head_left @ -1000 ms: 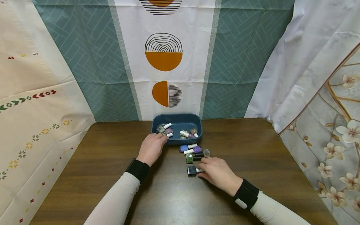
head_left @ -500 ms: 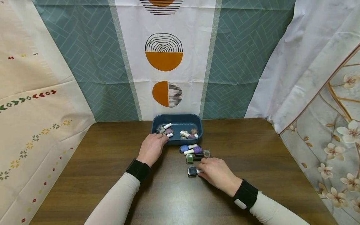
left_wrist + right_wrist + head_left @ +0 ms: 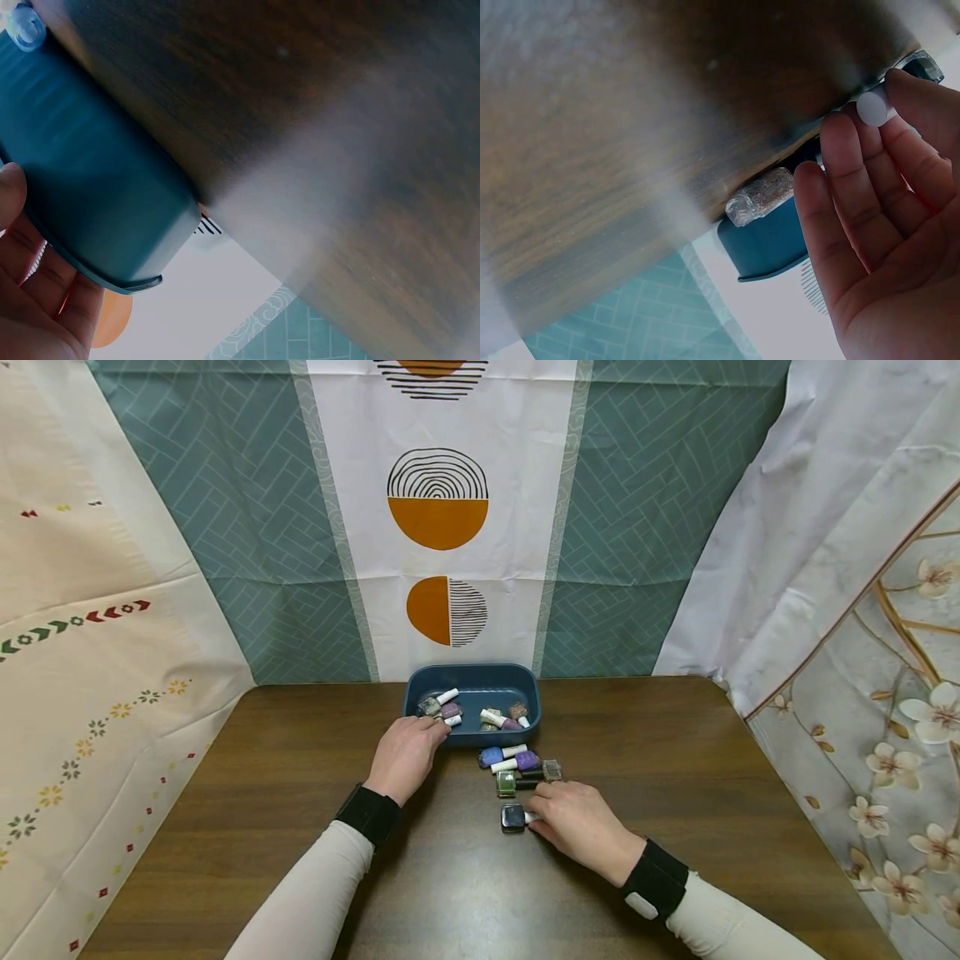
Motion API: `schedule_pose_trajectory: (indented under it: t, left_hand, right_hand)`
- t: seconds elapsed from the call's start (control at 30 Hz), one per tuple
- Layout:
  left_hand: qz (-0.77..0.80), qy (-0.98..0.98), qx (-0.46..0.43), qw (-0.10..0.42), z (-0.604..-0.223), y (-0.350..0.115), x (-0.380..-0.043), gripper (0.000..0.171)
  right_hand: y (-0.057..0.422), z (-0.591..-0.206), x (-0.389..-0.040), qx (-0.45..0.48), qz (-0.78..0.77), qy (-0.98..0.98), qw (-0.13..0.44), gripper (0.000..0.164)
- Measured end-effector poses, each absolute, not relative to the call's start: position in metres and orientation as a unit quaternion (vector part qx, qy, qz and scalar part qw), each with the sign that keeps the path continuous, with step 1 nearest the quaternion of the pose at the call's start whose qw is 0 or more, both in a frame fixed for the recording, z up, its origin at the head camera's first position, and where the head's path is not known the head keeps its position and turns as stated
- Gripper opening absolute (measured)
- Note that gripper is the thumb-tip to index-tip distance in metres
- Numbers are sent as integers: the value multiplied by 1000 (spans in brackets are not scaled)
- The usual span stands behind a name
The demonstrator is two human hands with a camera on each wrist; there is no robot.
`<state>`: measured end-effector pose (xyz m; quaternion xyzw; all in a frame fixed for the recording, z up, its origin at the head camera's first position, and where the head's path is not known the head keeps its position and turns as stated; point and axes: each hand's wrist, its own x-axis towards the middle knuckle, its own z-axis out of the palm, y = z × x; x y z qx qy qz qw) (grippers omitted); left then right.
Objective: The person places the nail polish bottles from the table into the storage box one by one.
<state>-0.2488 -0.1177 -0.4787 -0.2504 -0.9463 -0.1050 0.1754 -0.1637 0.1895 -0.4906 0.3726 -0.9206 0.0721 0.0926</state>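
My left hand [image 3: 405, 756] is at the near left corner of a dark blue tray [image 3: 476, 677]. In the left wrist view its thumb lies against the tray's outer wall [image 3: 97, 165] and the fingers reach over the rim, gripping it. On the table, my right hand [image 3: 581, 822] pinches the white cap [image 3: 872, 109] of a dark nail polish bottle [image 3: 513, 817] lying on its side. Just beyond it lie a green nail polish [image 3: 506, 783] with a black cap, a purple one [image 3: 527, 760], a blue one [image 3: 491, 757] and a glittery one [image 3: 552, 769].
Inside the tray, several nail polish bottles lie in two groups, one at the left [image 3: 430, 705] and one at the right [image 3: 517, 710]. The tray stands at the back edge of the wooden table [image 3: 300, 760], against a patterned curtain [image 3: 630, 568].
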Motion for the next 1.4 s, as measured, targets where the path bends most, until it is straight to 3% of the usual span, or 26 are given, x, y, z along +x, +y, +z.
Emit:
schedule_pose_trajectory:
  t: [0.27,1.4]
  left_hand:
    - [-102,-937,-266,202,-481,-119,-250,13]
    - [-104,-938,-264,199,-483,-120,-250,16]
  right_hand:
    - [190,-491,-162,380,71,-916,105,15]
    - [192,-462,-180,366,73,-910,183,22]
